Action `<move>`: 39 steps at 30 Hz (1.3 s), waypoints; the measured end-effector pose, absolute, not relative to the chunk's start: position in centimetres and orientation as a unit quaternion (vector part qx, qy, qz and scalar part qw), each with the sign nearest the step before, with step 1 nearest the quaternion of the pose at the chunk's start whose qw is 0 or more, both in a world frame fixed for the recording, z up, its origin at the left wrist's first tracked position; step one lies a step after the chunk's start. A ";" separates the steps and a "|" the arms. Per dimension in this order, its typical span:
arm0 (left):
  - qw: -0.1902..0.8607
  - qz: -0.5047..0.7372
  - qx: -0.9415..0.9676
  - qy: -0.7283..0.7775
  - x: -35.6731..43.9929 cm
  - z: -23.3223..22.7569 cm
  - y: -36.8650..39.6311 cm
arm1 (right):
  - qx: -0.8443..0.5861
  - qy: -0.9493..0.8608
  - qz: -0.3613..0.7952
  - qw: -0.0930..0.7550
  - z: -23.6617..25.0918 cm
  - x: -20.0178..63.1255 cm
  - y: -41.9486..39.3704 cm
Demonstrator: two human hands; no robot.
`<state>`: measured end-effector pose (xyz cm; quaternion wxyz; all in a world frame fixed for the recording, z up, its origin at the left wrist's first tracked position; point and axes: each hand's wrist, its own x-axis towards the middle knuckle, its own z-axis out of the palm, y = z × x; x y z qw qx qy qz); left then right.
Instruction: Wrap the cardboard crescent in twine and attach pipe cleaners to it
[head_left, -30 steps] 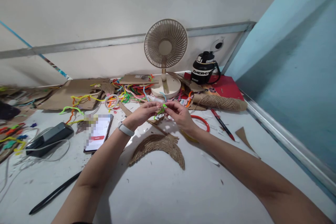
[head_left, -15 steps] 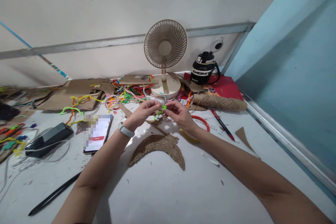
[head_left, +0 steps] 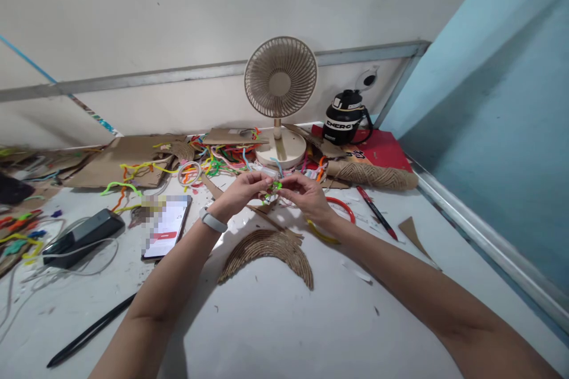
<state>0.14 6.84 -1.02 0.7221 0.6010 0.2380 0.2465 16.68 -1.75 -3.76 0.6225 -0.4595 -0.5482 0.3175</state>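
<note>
A small bright green pipe cleaner (head_left: 276, 185), bent into a little clump, is pinched between my two hands above the table's middle. My left hand (head_left: 245, 191), with a grey band on its wrist, grips it from the left with closed thumb and fingers. From the other side, my right hand (head_left: 306, 195) holds it between thumb and forefinger. Below the hands lies a crescent of coiled brown twine (head_left: 267, 249). A red ring (head_left: 343, 207) and a yellow ring (head_left: 320, 233) are partly covered by my right hand and forearm.
Behind the hands stand a fan (head_left: 280, 84) and a black jug (head_left: 344, 118), near a heap of coloured pipe cleaners (head_left: 222, 157) and cardboard (head_left: 120, 160). A phone (head_left: 166, 228), a black device with cables (head_left: 84, 237) and black tweezers (head_left: 91, 331) lie left; a marker (head_left: 377, 213) lies right.
The green pipe cleaner has turned a little between my fingertips and sits slightly lower. Both hands keep their pinch in nearly the same place.
</note>
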 end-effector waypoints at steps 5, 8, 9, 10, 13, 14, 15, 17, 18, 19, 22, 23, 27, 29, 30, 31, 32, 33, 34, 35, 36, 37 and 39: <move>0.715 0.253 0.604 0.244 0.2 -0.8 6.6 | -0.461 -0.568 0.267 0.628 -4.3 17.0 -1.6; 0.716 0.249 0.603 0.247 0.2 -0.6 6.5 | -0.467 -0.581 0.251 0.617 -4.2 17.0 -1.7; 0.718 0.246 0.603 0.247 0.2 -0.6 6.4 | -0.469 -0.585 0.247 0.614 -4.2 17.0 -1.7; 0.719 0.244 0.602 0.245 0.3 -0.5 6.4 | -0.470 -0.589 0.242 0.611 -4.1 17.0 -1.8; 0.719 0.244 0.603 0.244 0.3 -0.4 6.3 | -0.472 -0.597 0.222 0.610 -3.8 17.0 -1.8; 0.718 0.247 0.603 0.246 0.3 -0.4 6.2 | -0.472 -0.598 0.216 0.611 -3.7 17.0 -1.8; 0.716 0.249 0.603 0.248 0.4 -0.4 6.2 | -0.472 -0.598 0.210 0.613 -3.7 17.0 -1.8; 0.714 0.249 0.605 0.251 0.4 -0.3 6.1 | -0.471 -0.598 0.203 0.616 -3.8 17.0 -1.9; 0.713 0.247 0.606 0.251 0.4 -0.3 6.1 | -0.471 -0.600 0.202 0.615 -3.8 17.0 -1.9; 0.713 0.244 0.608 0.250 0.4 -0.3 6.1 | -0.470 -0.602 0.201 0.613 -3.8 17.0 -1.9; 0.713 0.241 0.610 0.247 0.4 -0.4 6.1 | -0.467 -0.609 0.198 0.610 -3.6 17.1 -1.9; 0.714 0.241 0.610 0.246 0.4 -0.4 6.1 | -0.466 -0.608 0.197 0.611 -3.6 17.1 -1.9; 0.713 0.245 0.613 0.237 0.4 -0.8 6.2 | -0.472 -0.592 0.204 0.621 -3.7 16.9 -1.9; 0.710 0.267 0.610 0.230 0.6 -1.0 6.2 | -0.474 -0.569 0.233 0.631 -3.9 16.7 -1.8; 0.707 0.283 0.607 0.226 0.7 -1.1 6.2 | -0.473 -0.550 0.257 0.639 -3.9 16.6 -1.8; 0.704 0.302 0.603 0.224 0.9 -1.2 6.1 | -0.472 -0.527 0.283 0.648 -4.0 16.5 -1.8; 0.700 0.319 0.599 0.221 1.0 -1.3 6.0 | -0.470 -0.504 0.305 0.657 -4.0 16.4 -1.8; 0.696 0.334 0.596 0.221 1.1 -1.3 6.0 | -0.467 -0.486 0.321 0.665 -4.0 16.3 -1.8; 0.693 0.344 0.593 0.222 1.2 -1.4 5.9 | -0.466 -0.473 0.329 0.672 -3.9 16.2 -1.8; 0.691 0.351 0.590 0.225 1.3 -1.4 5.8 | -0.465 -0.469 0.330 0.675 -3.9 16.1 -1.9; 0.690 0.355 0.588 0.228 1.4 -1.3 5.7 | -0.466 -0.470 0.327 0.674 -3.9 16.1 -1.9; 0.689 0.358 0.588 0.229 1.4 -1.3 5.6 | -0.467 -0.477 0.321 0.672 -3.9 16.1 -1.9; 0.685 0.362 0.591 0.225 1.5 -1.1 5.4 | -0.473 -0.497 0.299 0.663 -4.2 16.2 -1.9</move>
